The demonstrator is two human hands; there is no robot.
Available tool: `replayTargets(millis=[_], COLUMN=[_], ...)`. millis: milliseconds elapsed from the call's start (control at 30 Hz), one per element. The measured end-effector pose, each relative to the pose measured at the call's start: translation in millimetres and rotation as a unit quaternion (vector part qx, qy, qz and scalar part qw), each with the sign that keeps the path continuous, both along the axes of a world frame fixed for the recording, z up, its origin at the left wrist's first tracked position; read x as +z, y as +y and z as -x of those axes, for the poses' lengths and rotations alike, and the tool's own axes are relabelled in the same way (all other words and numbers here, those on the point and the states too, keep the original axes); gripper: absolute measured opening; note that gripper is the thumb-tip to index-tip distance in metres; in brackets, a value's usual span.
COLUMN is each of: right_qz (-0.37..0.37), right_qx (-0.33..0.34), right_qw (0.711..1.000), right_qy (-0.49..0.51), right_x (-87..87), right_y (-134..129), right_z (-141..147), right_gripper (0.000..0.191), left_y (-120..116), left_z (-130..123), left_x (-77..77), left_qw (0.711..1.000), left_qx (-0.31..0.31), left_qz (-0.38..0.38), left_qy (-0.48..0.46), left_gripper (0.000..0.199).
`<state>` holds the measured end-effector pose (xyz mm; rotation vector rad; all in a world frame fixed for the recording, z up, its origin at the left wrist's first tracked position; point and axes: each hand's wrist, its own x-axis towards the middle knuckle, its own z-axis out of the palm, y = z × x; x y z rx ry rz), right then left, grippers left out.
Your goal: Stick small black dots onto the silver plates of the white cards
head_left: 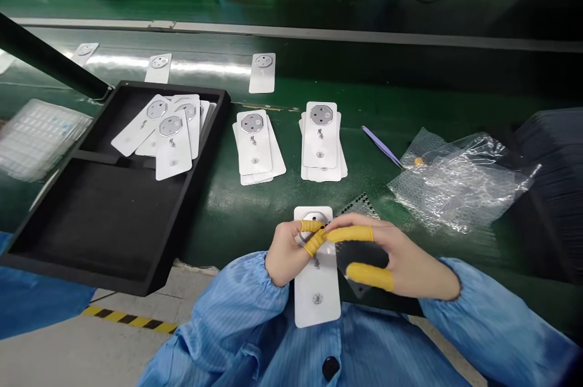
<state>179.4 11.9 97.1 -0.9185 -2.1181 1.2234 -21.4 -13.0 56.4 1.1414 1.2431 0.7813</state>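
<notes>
A white phone-shaped panel (317, 308) with a round camera ring at its top lies at the table's front edge, its lower end jutting toward my body. My left hand (294, 247), in yellow finger cots, pinches a small dark piece over the ring. The fingertips of my right hand (387, 247) meet it there; its yellow-covered index finger and thumb are spread apart, and what its other fingers touch is too small to tell. Partly under my right hand lies a clear sheet (359, 205) with rows of black dots.
Two stacks of white panels (255, 150) (321, 144) stand ahead. A black tray (182, 205) with more panels is at left. Purple tweezers (381, 146) and bubble wrap (455, 186) lie at right. Single panels (262, 74) lie farther back. A blue sleeve (40, 296) shows at far left.
</notes>
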Motion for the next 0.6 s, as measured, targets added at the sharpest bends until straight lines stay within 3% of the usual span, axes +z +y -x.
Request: replayTargets(millis=[67,167,300,433,600], right_qz=[0.012,-0.105,-0.196,-0.218,-0.252], right_qx=[-0.01,-0.091,-0.084,-0.085,-0.082], right_qw=[1.0,0.99,0.976,0.971,0.964], right_qy=[-0.002,-0.017,-0.033,-0.044,-0.03], right_x=[-2.2,-19.2,-43.7,-60.8,-86.0], right_y=[4,1,-8,-13,-18], right_z=[8,15,17,14,7], right_gripper=[0.018,0.014,0.022,0.033,0.042], left_y=[-1,-3,-4,-3,-2], left_z=[-2,-2,-1,0,0], left_x=[0.3,-1.5,-3.7,-5.4,-9.6], left_qw=[1.0,1.0,0.996,0.984,0.979], left_qx=[0.02,0.016,-0.037,-0.057,-0.069], left_qz=[0.001,-0.009,-0.068,-0.125,-0.127], left_qy=[-0.007,-0.005,0.051,0.116,0.141], left_gripper=[0.026,0.027,0.024,0.02,0.02])
